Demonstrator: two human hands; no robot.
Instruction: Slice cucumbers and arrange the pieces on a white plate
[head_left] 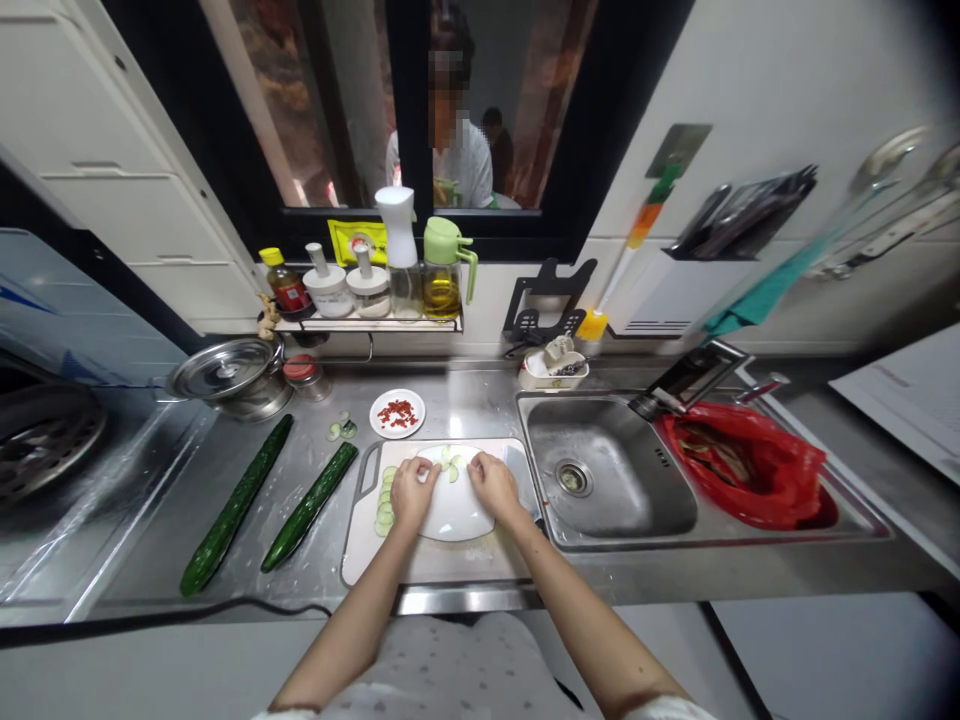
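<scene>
Several thin cucumber slices (451, 465) lie fanned at the far side of a white plate (456, 515), which rests on a cutting board (420, 570). My left hand (415, 492) is over the plate's left side, thumb and finger pinched on a pale bit that looks like a cucumber slice. On the other side, my right hand (495, 487) has its fingertips pinched together beside the fan; what they hold is too small to make out. A row of cut cucumber rounds (385, 502) lies along the board's left. A knife blade (517, 468) shows partly behind my right hand.
Two whole-looking cucumbers (311, 508) lie left of the board. Behind it stand a small dish of red bits (397, 413) and some cucumber scraps (342, 427). The sink (622, 480) is at right, with a red bag (750, 465) beyond. Bottles line a shelf (367, 324).
</scene>
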